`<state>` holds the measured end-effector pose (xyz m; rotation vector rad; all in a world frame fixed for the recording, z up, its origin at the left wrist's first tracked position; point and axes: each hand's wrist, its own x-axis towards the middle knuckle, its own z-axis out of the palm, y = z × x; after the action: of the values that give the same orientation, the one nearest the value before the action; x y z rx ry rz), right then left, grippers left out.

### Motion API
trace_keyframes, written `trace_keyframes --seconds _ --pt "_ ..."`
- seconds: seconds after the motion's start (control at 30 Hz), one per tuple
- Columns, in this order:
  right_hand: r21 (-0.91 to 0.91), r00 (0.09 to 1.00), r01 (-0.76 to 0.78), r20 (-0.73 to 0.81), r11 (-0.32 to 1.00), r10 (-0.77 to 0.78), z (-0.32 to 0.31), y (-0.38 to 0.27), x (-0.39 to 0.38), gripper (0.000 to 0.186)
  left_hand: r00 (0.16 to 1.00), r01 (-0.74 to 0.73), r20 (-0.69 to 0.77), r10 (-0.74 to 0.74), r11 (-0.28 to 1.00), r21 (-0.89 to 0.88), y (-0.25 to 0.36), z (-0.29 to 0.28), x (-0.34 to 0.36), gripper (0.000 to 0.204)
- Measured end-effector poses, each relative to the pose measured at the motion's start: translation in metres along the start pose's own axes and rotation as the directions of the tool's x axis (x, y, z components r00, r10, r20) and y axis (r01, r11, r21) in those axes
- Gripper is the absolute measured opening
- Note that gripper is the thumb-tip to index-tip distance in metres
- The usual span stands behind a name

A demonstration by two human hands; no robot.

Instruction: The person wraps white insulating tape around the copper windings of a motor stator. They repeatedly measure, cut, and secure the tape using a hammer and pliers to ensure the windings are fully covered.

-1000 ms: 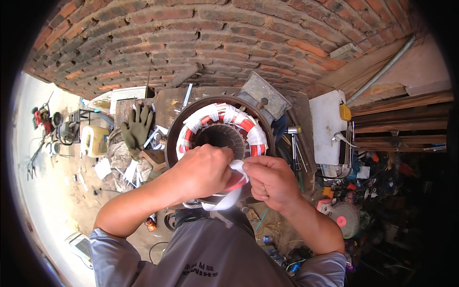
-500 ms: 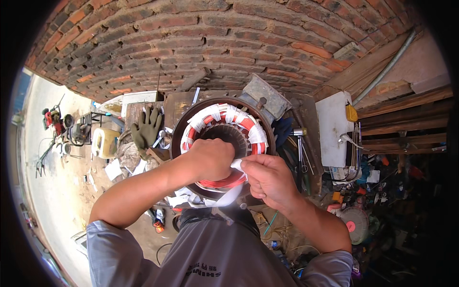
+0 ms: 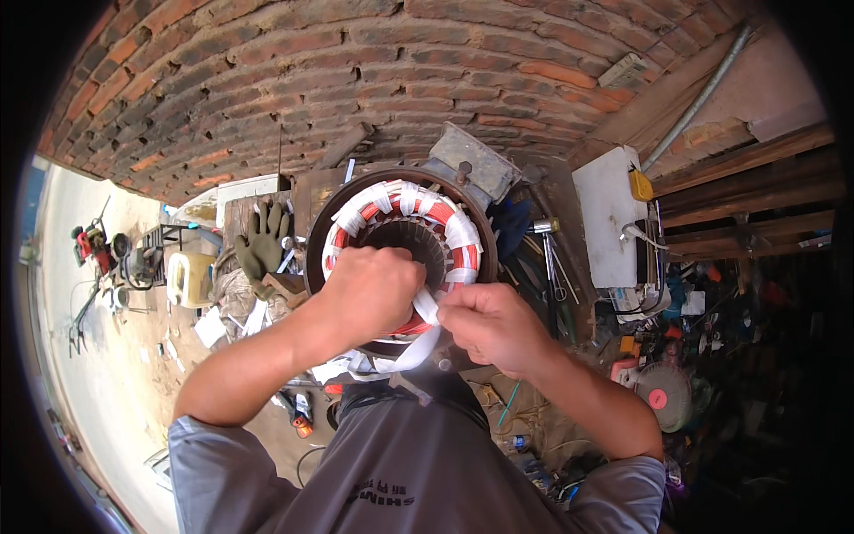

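A red coil ring (image 3: 440, 212) sits in a metal housing (image 3: 315, 247) on the tabletop (image 3: 310, 198). At its near side, the right hand (image 3: 491, 327) pinches white tape (image 3: 425, 308), apparently for tension; whether the left hand (image 3: 372, 289) grips too is hidden.

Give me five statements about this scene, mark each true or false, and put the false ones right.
1. The right hand pinches white tape. True.
2. The glove is on the person's left hand. False: the left hand is bare; the glove lies left of the coil.
3. The coil shows red, with white wraps around it. True.
4. The coil stands beside the round housing, outside it. False: it sits inside the housing.
5. The wall beyond the housing is brick. True.
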<state>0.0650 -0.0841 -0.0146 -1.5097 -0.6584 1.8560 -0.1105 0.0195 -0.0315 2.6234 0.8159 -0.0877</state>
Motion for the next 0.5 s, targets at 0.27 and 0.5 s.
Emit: trace_keyframes --seconds 0.27,0.5 --pt "-0.265 0.966 0.251 0.002 0.931 -0.259 -0.009 0.033 -0.021 0.016 0.803 -0.225 -0.571 0.171 0.974 -0.024 0.033 0.025 -0.041 0.021" --pt "0.000 0.939 0.343 -0.012 0.940 -0.342 -0.019 0.062 -0.035 0.015 0.746 -0.216 -0.661 0.085 0.969 -0.120 0.046 0.057 -0.060 0.032"
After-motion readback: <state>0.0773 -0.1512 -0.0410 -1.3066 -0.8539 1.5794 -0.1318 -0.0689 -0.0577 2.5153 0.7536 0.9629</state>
